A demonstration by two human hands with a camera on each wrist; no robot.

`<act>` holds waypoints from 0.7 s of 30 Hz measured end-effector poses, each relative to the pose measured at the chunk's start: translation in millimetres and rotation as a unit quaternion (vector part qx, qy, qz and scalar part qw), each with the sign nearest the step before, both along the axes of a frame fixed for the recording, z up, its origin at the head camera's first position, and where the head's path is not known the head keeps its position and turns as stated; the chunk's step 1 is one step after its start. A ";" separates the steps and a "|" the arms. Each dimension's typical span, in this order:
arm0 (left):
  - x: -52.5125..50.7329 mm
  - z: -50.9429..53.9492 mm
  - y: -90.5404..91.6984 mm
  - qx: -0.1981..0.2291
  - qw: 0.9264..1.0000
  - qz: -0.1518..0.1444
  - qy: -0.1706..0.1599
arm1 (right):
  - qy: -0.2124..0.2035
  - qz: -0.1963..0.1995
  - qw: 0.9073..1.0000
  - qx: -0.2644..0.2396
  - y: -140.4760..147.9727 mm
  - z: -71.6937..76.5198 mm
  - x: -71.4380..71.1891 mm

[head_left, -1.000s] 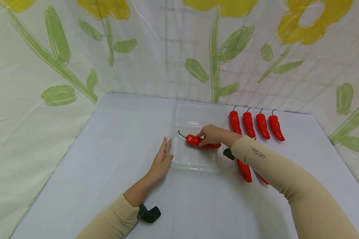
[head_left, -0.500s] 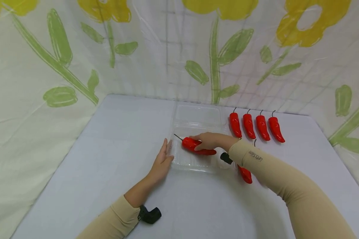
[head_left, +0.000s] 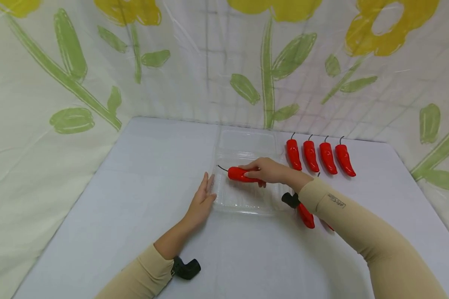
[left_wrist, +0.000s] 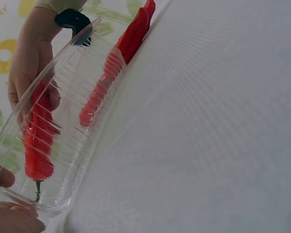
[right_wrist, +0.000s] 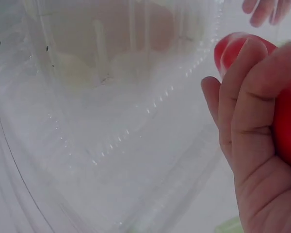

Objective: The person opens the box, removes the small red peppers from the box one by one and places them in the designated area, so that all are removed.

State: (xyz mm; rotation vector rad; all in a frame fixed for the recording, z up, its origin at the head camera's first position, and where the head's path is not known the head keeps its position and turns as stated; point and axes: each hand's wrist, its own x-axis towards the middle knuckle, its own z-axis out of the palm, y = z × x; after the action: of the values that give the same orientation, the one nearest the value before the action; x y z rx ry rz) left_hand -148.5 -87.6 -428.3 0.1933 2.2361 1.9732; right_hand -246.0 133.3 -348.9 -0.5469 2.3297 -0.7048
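My right hand [head_left: 269,170] grips a red chili pepper [head_left: 235,174] over the clear plastic container [head_left: 243,207], fingers curled round its body. The pepper's dark stem points left. In the left wrist view the same pepper [left_wrist: 39,150] shows through the clear wall; in the right wrist view the curled fingers [right_wrist: 252,116] wrap its red body. My left hand [head_left: 200,205] rests against the container's left side, its fingers extended along the wall. Whether the pepper touches the container's floor, I cannot tell.
Several red chili peppers [head_left: 310,155] lie in a row at the back right. Others [head_left: 306,216] lie beside the container, partly hidden under the right forearm. The container's lid [head_left: 247,141] lies folded back. Behind the white table [head_left: 153,166] hangs a flower-patterned cloth [head_left: 191,62].
My right hand first shifted the pepper slightly left and toward me, then slightly away again, with its fingers now further round the pepper's tip. The left hand has stayed at the container's side.
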 end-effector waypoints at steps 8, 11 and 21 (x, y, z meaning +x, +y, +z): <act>1.4 1.2 0.2 0.004 1.000 -0.002 0.003 | -0.004 -0.069 0.997 -0.047 9.2 2.9 2.1; 1.4 1.1 0.4 0.001 1.000 -0.002 0.004 | -0.021 -0.090 0.993 -0.076 13.4 5.0 3.5; 1.6 0.7 -0.6 -0.003 1.000 -0.001 0.006 | -0.039 -0.113 0.983 -0.139 26.4 12.8 14.7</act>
State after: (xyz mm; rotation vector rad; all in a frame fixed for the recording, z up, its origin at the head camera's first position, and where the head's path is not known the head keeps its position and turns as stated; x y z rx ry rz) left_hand -146.9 -88.2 -427.6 0.2082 2.2487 1.9695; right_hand -231.4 159.7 -336.1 -0.3702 2.2548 -1.1500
